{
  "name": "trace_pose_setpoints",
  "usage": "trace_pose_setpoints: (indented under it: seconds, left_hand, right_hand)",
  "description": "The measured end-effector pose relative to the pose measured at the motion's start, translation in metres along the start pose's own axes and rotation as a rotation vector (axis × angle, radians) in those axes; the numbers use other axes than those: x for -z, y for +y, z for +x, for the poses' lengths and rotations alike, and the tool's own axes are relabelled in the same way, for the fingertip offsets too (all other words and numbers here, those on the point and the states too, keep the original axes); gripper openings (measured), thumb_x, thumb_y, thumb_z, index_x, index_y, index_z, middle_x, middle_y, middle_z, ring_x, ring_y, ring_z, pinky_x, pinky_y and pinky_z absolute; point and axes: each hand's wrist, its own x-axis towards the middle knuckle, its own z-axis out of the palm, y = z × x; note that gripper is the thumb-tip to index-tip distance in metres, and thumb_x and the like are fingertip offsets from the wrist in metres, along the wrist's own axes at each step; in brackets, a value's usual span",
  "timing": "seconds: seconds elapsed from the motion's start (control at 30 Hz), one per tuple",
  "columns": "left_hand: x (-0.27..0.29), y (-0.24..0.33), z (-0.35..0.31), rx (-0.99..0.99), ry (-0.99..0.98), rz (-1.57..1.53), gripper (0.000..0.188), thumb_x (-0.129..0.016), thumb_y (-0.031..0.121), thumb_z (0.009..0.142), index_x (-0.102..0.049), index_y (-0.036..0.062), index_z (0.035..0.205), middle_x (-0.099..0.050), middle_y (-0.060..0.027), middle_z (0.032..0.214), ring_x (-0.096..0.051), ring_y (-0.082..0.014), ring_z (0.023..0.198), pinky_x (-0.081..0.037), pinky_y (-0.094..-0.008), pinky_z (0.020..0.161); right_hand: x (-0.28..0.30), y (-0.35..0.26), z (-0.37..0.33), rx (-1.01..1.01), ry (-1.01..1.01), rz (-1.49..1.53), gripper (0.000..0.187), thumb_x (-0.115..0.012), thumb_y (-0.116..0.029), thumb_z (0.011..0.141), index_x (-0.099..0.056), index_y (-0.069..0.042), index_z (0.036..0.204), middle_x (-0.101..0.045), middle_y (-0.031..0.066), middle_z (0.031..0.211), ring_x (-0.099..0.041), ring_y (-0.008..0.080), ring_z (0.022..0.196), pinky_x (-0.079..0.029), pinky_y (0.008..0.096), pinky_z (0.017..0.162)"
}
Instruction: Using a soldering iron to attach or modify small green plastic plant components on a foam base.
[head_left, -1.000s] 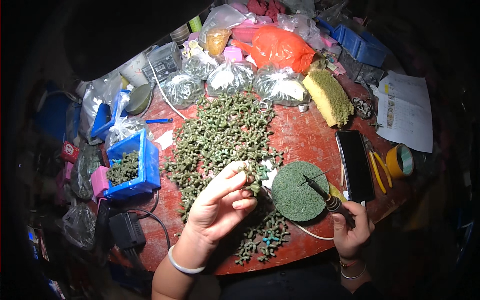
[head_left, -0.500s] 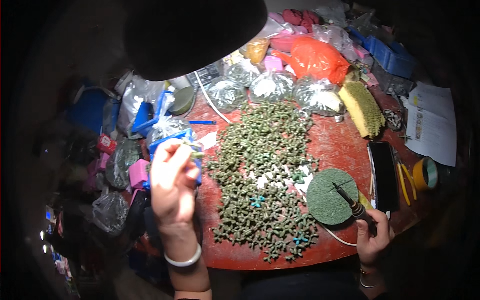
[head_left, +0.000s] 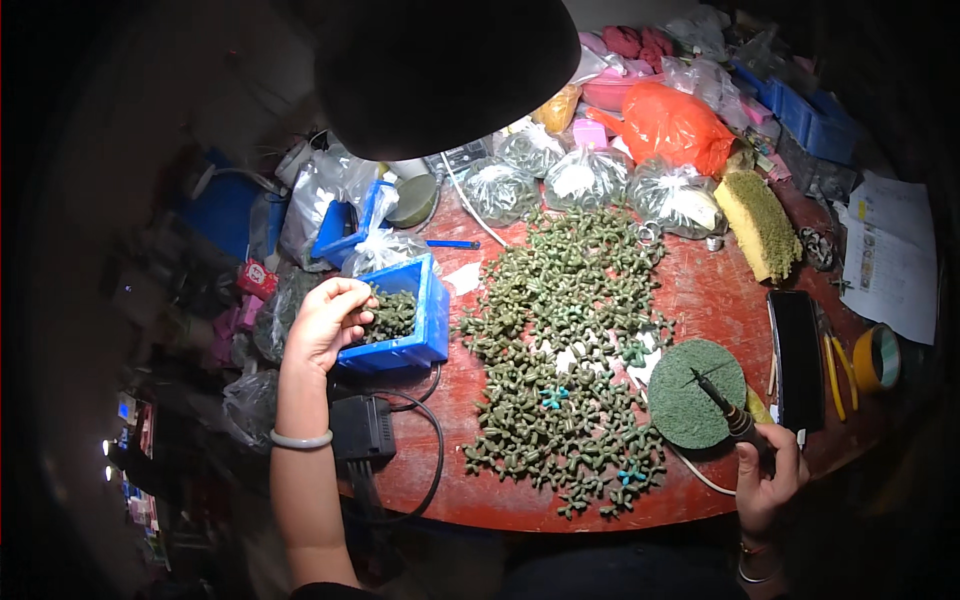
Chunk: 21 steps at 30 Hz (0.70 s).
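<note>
At the left, my left hand reaches over the edge of a blue plastic bin that holds small dark green knobbly pieces. Its thumb and fingers are pinched together, and whatever they hold blends into the pieces behind. My right hand grips a soldering iron by its dark handle. The iron's tip lies over a round green textured pad. Between my hands spreads a large heap of similar green branching pieces, with a few bright turquoise pieces among them.
Tied clear plastic bags and a red bag line the red table's back. A yellow sponge block, phone, yellow-handled tool and tape roll sit right. A black box with cables stands below the bin.
My left hand, raised with a small green piece, has moved left and down to the blue bin, uncovering it. The view has shifted slightly; my right hand still holds the iron over the pad.
</note>
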Motion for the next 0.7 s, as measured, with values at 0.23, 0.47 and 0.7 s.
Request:
trace_pose_setpoints:
  seconds: [0.23,0.47,0.7]
  left_hand:
    - [0.016,-0.005,0.004,0.058,-0.045,-0.019,0.012,-0.068,0.018,0.094,-0.06,0.0099,0.099,-0.068,-0.0042,0.089,-0.065,-0.0107,0.07,-0.049,-0.0212,0.056]
    - [0.006,-0.004,-0.002,0.05,0.054,0.106,0.012,-0.068,0.018,0.094,-0.061,0.009,0.098,-0.069,-0.0047,0.09,-0.069,-0.012,0.072,-0.055,-0.0235,0.055]
    - [0.001,-0.008,0.001,-0.01,0.097,0.256,0.011,-0.068,0.016,0.094,-0.062,0.0082,0.098,-0.067,-0.002,0.085,-0.068,-0.0094,0.07,-0.053,-0.021,0.049]
  right_hand:
    - [0.001,-0.002,-0.002,-0.014,-0.013,-0.007,0.024,-0.071,-0.017,0.092,-0.06,0.001,0.103,-0.063,0.0121,0.085,-0.063,0.0271,0.071,-0.048,0.0341,0.062]
    - [0.0,-0.003,0.001,-0.027,-0.038,-0.02,0.024,-0.071,-0.017,0.092,-0.06,0.001,0.103,-0.062,0.0121,0.085,-0.063,0.0269,0.07,-0.048,0.0341,0.061]
    - [0.0,-0.003,0.002,-0.011,-0.029,-0.029,0.024,-0.072,-0.018,0.091,-0.06,0.0,0.102,-0.062,0.0116,0.084,-0.062,0.0255,0.068,-0.047,0.0338,0.059]
